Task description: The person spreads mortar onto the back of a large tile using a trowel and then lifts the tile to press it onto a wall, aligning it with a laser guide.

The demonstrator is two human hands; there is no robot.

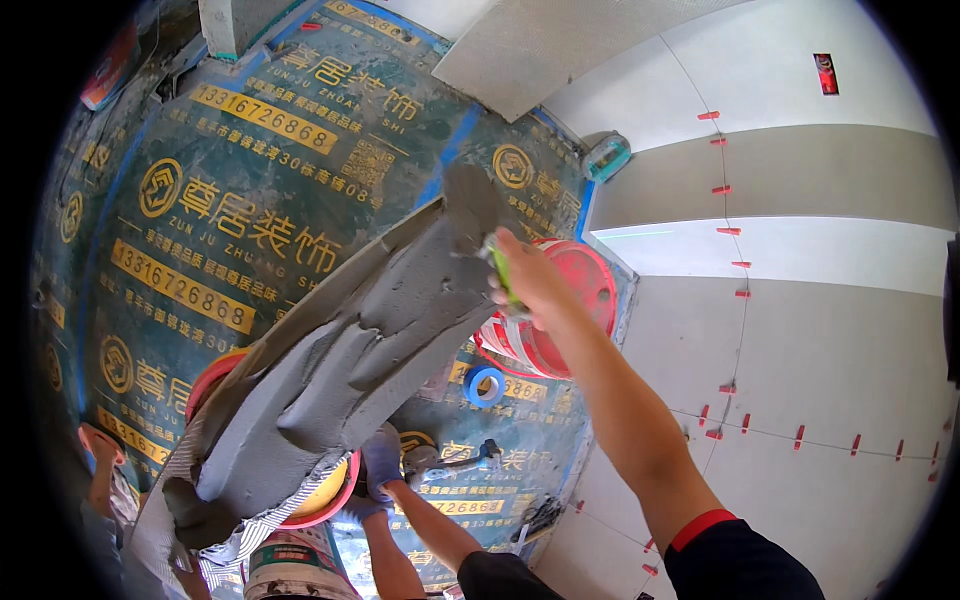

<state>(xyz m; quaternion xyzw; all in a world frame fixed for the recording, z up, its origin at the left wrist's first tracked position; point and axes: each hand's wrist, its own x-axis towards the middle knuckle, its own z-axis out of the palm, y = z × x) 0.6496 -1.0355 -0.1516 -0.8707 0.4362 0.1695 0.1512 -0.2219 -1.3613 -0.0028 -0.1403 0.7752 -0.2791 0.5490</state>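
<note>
A green handle (503, 276) is gripped in the right hand (528, 283), its fingers closed around it, and the trowel's grey, mortar-coated blade (474, 200) is seen over the far end of a long slab (415, 222). The slab is stretched diagonally from just beside the right hand toward the lower left, its upper face covered with thick, ridged grey mortar (350, 370). At that lower end a dark form is seen that may be the left hand (203, 517), but whether it is closed or open cannot be told. Beneath the slab, between the two, a red-rimmed tub (345, 490) is partly hidden, with a white bucket (290, 572) placed just right of the dark form. Behind the right hand a red-lidded bucket (590, 290) is set, and below that hand a roll of blue tape (484, 386) is laid on the film-covered floor (225, 180). Farther right, a tiled wall (850, 350) is dotted with red clips (728, 389).
</note>
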